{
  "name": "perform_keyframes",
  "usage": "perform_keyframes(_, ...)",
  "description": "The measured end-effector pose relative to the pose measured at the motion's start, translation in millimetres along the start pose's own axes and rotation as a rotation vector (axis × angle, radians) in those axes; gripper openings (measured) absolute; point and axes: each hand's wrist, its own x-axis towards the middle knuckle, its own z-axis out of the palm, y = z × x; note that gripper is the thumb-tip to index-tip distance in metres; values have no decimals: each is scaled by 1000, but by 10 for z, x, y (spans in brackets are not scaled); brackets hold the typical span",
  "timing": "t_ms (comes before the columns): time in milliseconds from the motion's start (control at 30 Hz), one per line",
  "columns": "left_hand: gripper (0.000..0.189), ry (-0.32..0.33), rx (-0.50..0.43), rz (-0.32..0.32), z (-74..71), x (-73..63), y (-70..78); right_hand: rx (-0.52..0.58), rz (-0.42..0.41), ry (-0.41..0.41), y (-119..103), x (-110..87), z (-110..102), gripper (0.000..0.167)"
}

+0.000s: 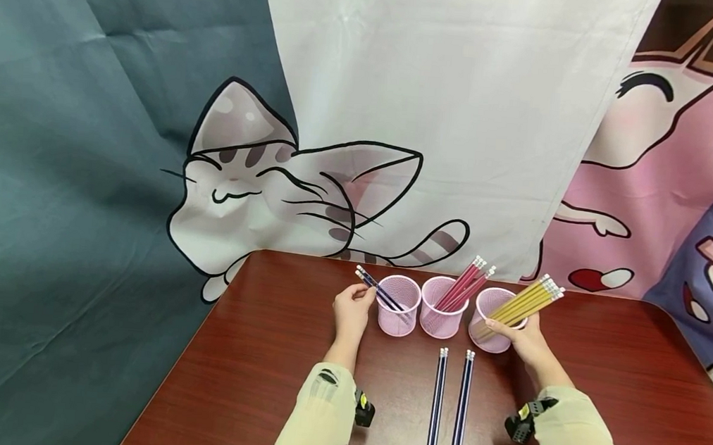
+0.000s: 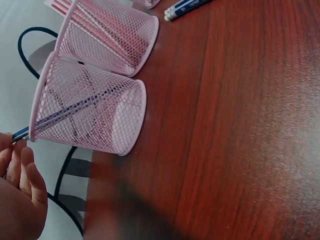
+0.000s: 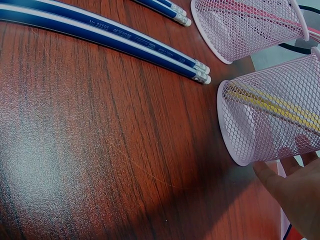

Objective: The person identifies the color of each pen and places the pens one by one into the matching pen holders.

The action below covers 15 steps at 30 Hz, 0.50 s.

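My left hand point(image 1: 351, 310) pinches dark blue pencils point(image 1: 382, 292) near their white eraser ends. Their lower lengths slant down inside the left pink mesh cup point(image 1: 396, 325), and the left wrist view shows these pencils point(image 2: 67, 111) through the mesh. My right hand point(image 1: 527, 340) holds the right pink mesh cup point(image 1: 487, 340) at its right side, thumb toward the front and other fingers partly hidden behind. A bunch of yellow pencils point(image 1: 524, 301) leans to the right in that cup. Red pencils point(image 1: 465, 285) stand tilted in the middle pink cup point(image 1: 439, 325).
Two pairs of blue pencils, a left pair point(image 1: 437, 403) and a right pair point(image 1: 462, 405), lie on the brown wooden table point(image 1: 241, 382) before the cups. A printed cloth point(image 1: 456, 104) with a cartoon cat hangs behind the table's back edge.
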Motion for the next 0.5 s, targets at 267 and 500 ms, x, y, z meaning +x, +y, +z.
perform_keyframes(267,16,-25,83,-16,-17,-18,-56,-30,50,-11,-15,2,-3,82)
perform_keyframes(500,14,-75,161,-54,-66,-49,-103,-15,73,-23,-26,1,-7,86)
